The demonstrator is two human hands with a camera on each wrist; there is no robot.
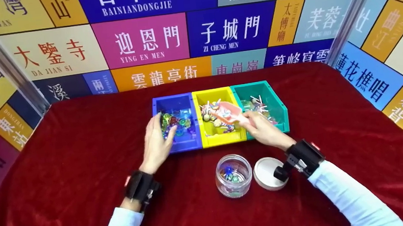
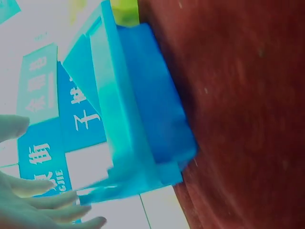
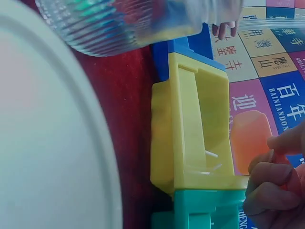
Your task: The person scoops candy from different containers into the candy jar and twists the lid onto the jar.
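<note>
My right hand (image 1: 265, 128) grips the handle of a pink scoop (image 1: 227, 112), which is over the yellow bin (image 1: 223, 139). Inside the scoop's bowl lie small pale pieces, and below it the yellow bin holds beads and short white sticks. My left hand (image 1: 156, 143) is at the left side of the blue bin (image 1: 186, 144), fingers fairly straight and thumb over the near part. Colourful see-through beads (image 1: 176, 125) fill part of that bin. In the left wrist view the fingers (image 2: 52, 200) reach toward the blue bin's corner.
A teal bin (image 1: 280, 116) adjoins the yellow one on the right. Nearer stands an uncapped clear jar (image 1: 233, 177) with a few blue and green beads, beside a white lid (image 1: 267, 173) under my right wrist. Dark red cloth (image 1: 95, 139) covers the table; a sign-patterned wall (image 1: 141, 40) rises behind.
</note>
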